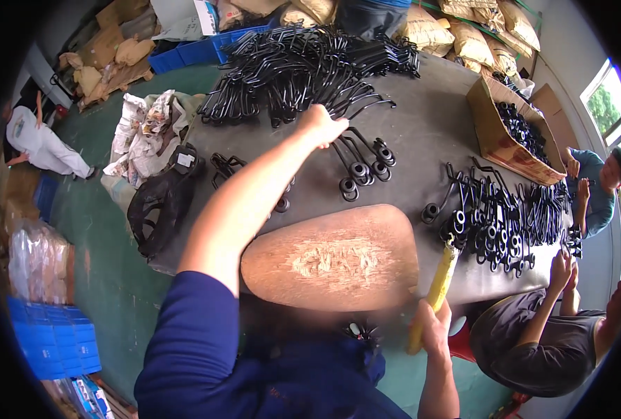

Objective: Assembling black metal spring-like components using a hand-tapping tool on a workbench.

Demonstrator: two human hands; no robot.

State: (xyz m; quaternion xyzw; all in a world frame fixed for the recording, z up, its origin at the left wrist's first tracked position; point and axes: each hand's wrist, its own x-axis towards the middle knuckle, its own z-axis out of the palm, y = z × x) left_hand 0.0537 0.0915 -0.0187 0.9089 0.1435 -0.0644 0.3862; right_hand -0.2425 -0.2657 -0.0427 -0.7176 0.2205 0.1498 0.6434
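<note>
My left hand reaches across the dark table to the near edge of a big heap of black bent metal rods. Its fingers are closed at the rod ends; exactly how many they hold is hidden. Just to its right lie a few rods with black ring ends. Low on the right, my right hand grips the yellow handle of a tool, whose small head points away from me beside other ringed rods. Between my arms sits a rounded wooden block, its middle worn and splintered.
More ringed rods are laid along the table's right side, near a cardboard box of black parts. Two people work at the right edge. A black bag and crumpled paper stand left of the table.
</note>
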